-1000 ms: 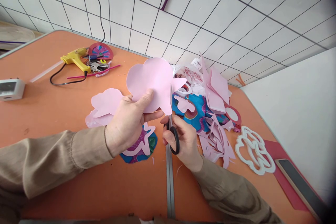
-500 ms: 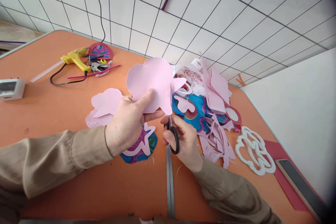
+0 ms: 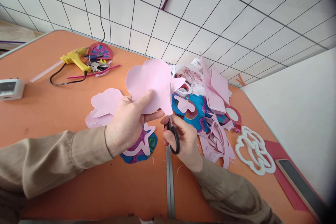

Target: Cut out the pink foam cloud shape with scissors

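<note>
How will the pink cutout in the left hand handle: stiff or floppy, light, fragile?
The pink cutout is probably fairly stiff: it stands out from the left hand without drooping. Likely light, since it looks thin. Its narrow lower tip beside the scissors may bend easily.

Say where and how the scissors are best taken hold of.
Probably by the black handle, from the near right, as the right hand holds it: the handle is at the near end, while the visible blade points away, at the edge of the pink cutout in the left hand.
</note>
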Tool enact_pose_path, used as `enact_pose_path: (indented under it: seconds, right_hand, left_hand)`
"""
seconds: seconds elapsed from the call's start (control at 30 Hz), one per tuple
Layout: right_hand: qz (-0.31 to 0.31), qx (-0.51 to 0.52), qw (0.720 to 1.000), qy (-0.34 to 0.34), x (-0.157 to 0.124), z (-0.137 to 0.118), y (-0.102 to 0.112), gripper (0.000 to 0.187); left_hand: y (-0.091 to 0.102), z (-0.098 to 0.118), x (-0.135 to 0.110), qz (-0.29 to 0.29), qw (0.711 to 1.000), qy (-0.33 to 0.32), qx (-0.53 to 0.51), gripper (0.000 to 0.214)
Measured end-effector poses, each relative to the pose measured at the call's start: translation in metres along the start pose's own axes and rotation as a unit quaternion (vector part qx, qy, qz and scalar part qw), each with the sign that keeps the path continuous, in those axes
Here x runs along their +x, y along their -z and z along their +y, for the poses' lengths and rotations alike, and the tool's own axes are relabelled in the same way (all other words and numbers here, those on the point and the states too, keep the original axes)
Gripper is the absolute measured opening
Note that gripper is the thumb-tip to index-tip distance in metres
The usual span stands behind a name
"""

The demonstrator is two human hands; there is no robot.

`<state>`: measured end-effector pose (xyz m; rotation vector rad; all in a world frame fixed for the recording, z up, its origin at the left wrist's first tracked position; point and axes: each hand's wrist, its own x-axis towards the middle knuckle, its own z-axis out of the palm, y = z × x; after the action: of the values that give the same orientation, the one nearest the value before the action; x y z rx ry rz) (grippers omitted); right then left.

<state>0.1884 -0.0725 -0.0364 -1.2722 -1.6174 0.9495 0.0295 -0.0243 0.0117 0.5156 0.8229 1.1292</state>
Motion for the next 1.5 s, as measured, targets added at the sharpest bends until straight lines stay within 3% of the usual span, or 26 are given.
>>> enact_pose_path:
  seconds: [0.33, 0.57, 0.83, 1.03, 1.17, 1.3, 1.4, 1.5]
  right_hand:
    - [0.002, 0.001, 1.0, 0.017, 0.0, 0.0, 0.0, 0.028]
    - [0.005, 0.033, 0.999, 0.024, 0.002, 0.001, 0.002, 0.039]
    - [0.011, 0.065, 0.997, 0.031, 0.002, 0.003, 0.001, 0.038]
    - [0.032, 0.013, 0.999, -0.024, 0.013, 0.001, 0.014, 0.035]
    - [-0.004, -0.1, 0.991, -0.091, 0.023, 0.001, 0.032, 0.035]
    - [-0.013, -0.318, 0.946, -0.062, 0.025, -0.002, 0.042, 0.033]
    - [0.007, -0.493, 0.869, -0.029, 0.023, -0.007, 0.04, 0.021]
    - [0.015, -0.606, 0.796, 0.0, 0.019, -0.013, 0.034, 0.015]
  left_hand:
    - [0.001, 0.0, 0.001, -0.002, 1.0, 0.0, -0.005, 0.011]
    - [0.001, 0.002, 0.003, -0.004, 1.0, 0.001, -0.004, 0.014]
    - [0.003, 0.007, 0.01, -0.009, 0.999, -0.032, -0.001, 0.017]
    - [0.006, 0.008, 0.015, -0.004, 0.998, -0.066, 0.001, 0.013]
    - [0.006, 0.01, 0.019, 0.003, 0.995, -0.097, 0.001, 0.013]
    - [0.004, 0.022, 0.017, -0.007, 0.989, -0.147, 0.005, 0.013]
    - [0.003, 0.036, 0.012, -0.004, 0.979, -0.205, 0.007, 0.012]
    - [0.002, 0.047, 0.007, -0.015, 0.971, -0.237, 0.018, 0.012]
